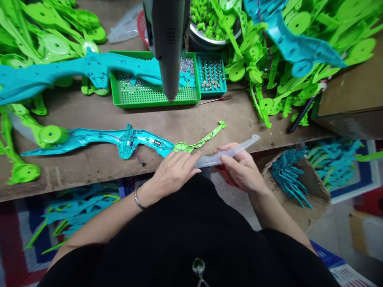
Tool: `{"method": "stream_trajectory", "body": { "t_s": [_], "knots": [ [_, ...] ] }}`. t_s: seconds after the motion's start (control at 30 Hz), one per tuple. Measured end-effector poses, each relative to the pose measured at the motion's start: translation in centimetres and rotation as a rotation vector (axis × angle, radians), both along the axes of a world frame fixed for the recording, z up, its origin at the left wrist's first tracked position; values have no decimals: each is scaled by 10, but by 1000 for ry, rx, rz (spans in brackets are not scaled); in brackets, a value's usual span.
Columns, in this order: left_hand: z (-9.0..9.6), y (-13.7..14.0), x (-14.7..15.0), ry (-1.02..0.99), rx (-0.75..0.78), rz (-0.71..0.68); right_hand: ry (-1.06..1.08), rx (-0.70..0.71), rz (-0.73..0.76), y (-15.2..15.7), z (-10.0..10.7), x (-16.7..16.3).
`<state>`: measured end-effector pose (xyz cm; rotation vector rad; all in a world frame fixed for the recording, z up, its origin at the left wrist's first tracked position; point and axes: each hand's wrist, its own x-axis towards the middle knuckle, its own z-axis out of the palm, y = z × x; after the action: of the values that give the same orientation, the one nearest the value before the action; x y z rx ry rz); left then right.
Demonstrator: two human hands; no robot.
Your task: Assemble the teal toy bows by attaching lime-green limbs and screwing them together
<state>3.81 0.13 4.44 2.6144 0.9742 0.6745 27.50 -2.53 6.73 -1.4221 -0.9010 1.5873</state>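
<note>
A milky translucent plastic limb piece is held at a slant above the table's front edge. My right hand pinches it around the middle, thumb on the near side. Its left end goes under the fingers of my left hand, which close around it. Just beyond that hand lies a blue toy bow half, open side up, with thin wires and small metal parts inside. A green limb half with a round hub joins its right end; my left hand partly covers the joint.
A dark power screwdriver hangs over a green tray of screws. Beside it are a small teal tray and a thin screwdriver. Green parts pile up on both sides; a cardboard box stands lower right.
</note>
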Motion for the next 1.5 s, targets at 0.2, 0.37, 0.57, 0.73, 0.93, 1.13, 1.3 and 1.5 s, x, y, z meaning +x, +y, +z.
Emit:
{"method": "stream_trajectory", "body": {
  "t_s": [0.2, 0.37, 0.57, 0.73, 0.93, 1.13, 1.3, 1.5],
  "knots": [
    [-7, 10, -28, -131, -46, 257, 133, -197, -98, 27, -10, 24],
    [-15, 4, -28, -68, -63, 145, 138, -285, -86, 43, -28, 15],
    [-28, 1, -16, -58, -48, 77, 88, -256, -36, 49, -32, 10],
    [-34, 1, -16, -105, -61, 61, 43, -268, -11, 51, -32, 9],
    [-35, 1, -16, -109, -48, 57, 24, -292, -13, 50, -29, 3],
    [-36, 2, -17, -110, -68, 59, 2, -299, -39, 46, -29, 2],
    [-36, 2, -17, -123, -87, 64, -33, -291, -12, 47, -29, 2],
    [-35, 2, -17, -128, -96, 58, -68, -295, -9, 52, -24, 1]
  ]
}}
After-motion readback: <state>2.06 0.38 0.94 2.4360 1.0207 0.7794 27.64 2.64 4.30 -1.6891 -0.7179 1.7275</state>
